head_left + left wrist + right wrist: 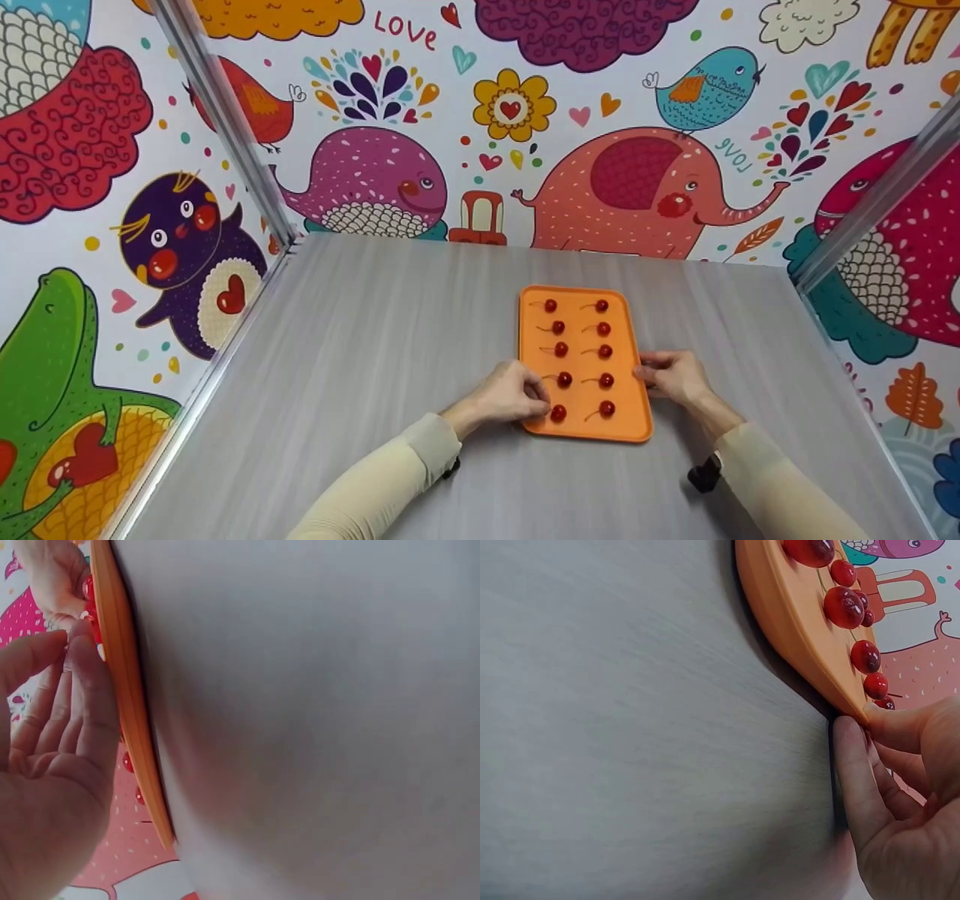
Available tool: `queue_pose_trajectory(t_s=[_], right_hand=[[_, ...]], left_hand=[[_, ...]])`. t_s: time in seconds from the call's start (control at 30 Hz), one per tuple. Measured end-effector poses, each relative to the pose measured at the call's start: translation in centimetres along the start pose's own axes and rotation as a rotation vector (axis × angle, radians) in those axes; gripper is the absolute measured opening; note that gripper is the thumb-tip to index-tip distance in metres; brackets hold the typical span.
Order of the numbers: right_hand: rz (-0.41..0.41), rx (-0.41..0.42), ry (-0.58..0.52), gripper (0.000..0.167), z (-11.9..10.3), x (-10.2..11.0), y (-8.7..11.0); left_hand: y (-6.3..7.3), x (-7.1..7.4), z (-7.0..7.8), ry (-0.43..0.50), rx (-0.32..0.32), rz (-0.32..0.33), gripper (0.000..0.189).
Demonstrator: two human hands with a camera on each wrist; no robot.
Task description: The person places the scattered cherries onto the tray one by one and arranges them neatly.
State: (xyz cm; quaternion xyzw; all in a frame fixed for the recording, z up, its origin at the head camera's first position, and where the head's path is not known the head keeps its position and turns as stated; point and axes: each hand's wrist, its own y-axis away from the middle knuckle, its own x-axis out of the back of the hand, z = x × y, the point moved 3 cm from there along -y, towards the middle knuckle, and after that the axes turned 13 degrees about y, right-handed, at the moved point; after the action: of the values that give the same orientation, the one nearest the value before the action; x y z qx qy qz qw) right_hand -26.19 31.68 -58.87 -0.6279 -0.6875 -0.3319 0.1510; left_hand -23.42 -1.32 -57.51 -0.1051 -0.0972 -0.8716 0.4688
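Observation:
On the table lies an orange rectangular tray (582, 424) with several red cherries in two columns, their thin stems pointing mostly left. My left hand (511, 395) reaches over the tray's near left edge, beside the nearest cherry (558, 413) of the left column. Its thumb and index fingertips (78, 652) meet in a pinch at that cherry's stem, which the fingers hide. On the opposite side, my right hand (677, 376) grips the tray's right edge. In the right wrist view, its thumb (897, 727) presses the rim from above while the fingers lie against the edge's underside.
The grey wood-grain table (360, 360) extends around the tray. Printed cartoon walls stand behind and at both sides, with metal corner posts (229, 124). A black band piece (705, 475) shows at the right sleeve.

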Motion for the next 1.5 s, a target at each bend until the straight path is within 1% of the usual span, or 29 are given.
queue_pose_trajectory(t_s=[0.1, 0.33, 0.5, 0.6, 0.7, 0.87, 1.03, 1.17, 1.4, 1.5], right_hand=[[0.002, 0.003, 0.012, 0.05, 0.0, 0.0, 0.0], [0.006, -0.005, 0.033, 0.052, 0.0, 0.1, 0.0], [0.004, -0.011, 0.026, 0.051, 0.1, 0.0, -0.1], [0.004, -0.004, 0.029, 0.051, 0.1, -0.1, 0.0], [0.008, -0.003, 0.023, 0.049, 0.2, -0.1, 0.0], [0.005, -0.007, 0.007, 0.049, 0.2, 0.0, 0.0], [0.002, -0.001, 0.021, 0.05, 0.1, 0.1, -0.1], [0.002, -0.001, 0.028, 0.049, 0.1, 0.1, 0.0], [0.011, -0.012, 0.044, 0.05, 0.1, 0.0, -0.1], [0.013, -0.008, 0.039, 0.05, 0.1, 0.0, -0.1]], left_hand=[[-0.2, -0.2, 0.3, -0.063, -0.006, -0.009, 0.006], [-0.5, -0.4, 1.1, -0.237, -0.056, -0.023, 0.008], [-0.6, -0.9, 1.0, -0.393, -0.075, -0.043, 0.01], [-0.6, -1.0, 0.8, -0.461, -0.084, -0.052, 0.01], [-0.6, -1.0, 0.8, -0.483, -0.096, -0.057, 0.011], [-0.6, -0.9, 0.9, -0.49, -0.131, -0.064, 0.011], [-0.5, -0.8, 0.9, -0.511, -0.135, -0.084, 0.009], [-0.4, -0.8, 0.9, -0.573, -0.152, -0.102, 0.01], [-0.4, -1.0, 1.0, -0.695, -0.241, -0.128, 0.012], [-0.5, -1.0, 0.9, -0.724, -0.261, -0.127, 0.012]])
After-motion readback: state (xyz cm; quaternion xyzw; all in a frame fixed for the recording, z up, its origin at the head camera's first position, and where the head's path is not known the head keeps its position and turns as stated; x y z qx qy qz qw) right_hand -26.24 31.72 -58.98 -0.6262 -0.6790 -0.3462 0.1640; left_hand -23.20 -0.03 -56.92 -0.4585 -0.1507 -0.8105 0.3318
